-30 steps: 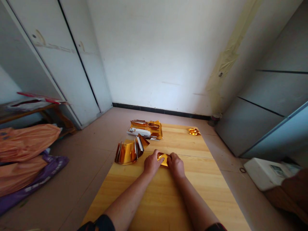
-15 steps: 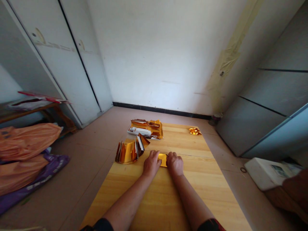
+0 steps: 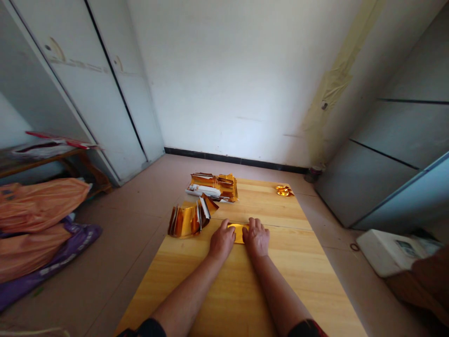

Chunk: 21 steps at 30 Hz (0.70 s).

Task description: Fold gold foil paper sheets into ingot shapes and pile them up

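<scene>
A small piece of gold foil paper (image 3: 240, 233) lies flat on the wooden table, between my hands. My left hand (image 3: 222, 241) is closed at its left edge, with the thumb along the paper. At the opposite edge, my right hand (image 3: 257, 238) presses the paper with its thumb, its fingers reaching forward. Parts of both edges are hidden under my fingers. Left of my hands stands a fanned bundle of gold foil sheets (image 3: 187, 219) with some white backs showing. Behind it sits another stack of gold and white sheets (image 3: 228, 187).
Shiny folded gold pieces (image 3: 283, 190) rest at the table's (image 3: 291, 281) far right corner. Orange and purple bags (image 3: 42, 206) lie on the floor at left, near a cabinet (image 3: 80, 70). A white box (image 3: 384, 252) is to the right, and a wall is ahead.
My right hand's fingers have straightened and spread a little, and it has shifted slightly right. More of the gold paper shows between the hands. My left hand stays nearly in place.
</scene>
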Motion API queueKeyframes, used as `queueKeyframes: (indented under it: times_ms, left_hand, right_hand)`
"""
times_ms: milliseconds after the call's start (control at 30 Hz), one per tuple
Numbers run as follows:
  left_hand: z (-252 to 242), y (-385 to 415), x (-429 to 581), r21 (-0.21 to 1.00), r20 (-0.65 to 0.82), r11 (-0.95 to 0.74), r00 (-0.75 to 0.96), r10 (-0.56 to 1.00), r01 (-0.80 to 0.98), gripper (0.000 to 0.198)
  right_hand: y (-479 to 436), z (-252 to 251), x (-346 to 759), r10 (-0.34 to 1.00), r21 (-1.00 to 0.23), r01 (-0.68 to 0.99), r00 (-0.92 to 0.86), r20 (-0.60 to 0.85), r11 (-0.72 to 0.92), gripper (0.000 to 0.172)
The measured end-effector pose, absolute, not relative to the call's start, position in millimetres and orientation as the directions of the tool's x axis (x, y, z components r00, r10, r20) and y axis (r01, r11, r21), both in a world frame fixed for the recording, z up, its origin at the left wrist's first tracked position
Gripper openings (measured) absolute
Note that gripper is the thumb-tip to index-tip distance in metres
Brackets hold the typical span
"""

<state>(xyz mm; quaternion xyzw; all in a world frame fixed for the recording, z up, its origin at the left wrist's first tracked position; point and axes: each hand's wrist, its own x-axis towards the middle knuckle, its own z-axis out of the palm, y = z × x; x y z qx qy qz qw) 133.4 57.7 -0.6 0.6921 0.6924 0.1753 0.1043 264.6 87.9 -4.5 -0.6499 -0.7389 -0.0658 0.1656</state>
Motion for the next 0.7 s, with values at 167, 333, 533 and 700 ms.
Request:
queueKeyframes:
  times_ms: [167,333,533,700]
  left_hand:
    - [3,57,134,0.270,0.150,-0.113,0.074,0.986,0.956,0.024]
    - [7,57,131,0.258,0.194,-0.226,0.179,0.965,0.939,0.018]
    - [9,52,123,0.317,0.214,-0.262,0.200,0.956,0.911,0.017]
    - [7,49,114,0.342,0.187,-0.280,0.227,0.956,0.897,0.027]
  right_hand:
    - [91,-5,266,0.892,-0.065,0.936,-0.307,0.332,0.346,0.005]
    - [97,-7,271,0.859,-0.104,0.872,-0.439,0.264,0.478,0.009]
    - [80,-3,272,0.904,-0.273,0.882,-0.297,0.308,0.383,0.007]
    - [66,-3,269,0.930,-0.354,0.877,-0.225,0.292,0.324,0.005]
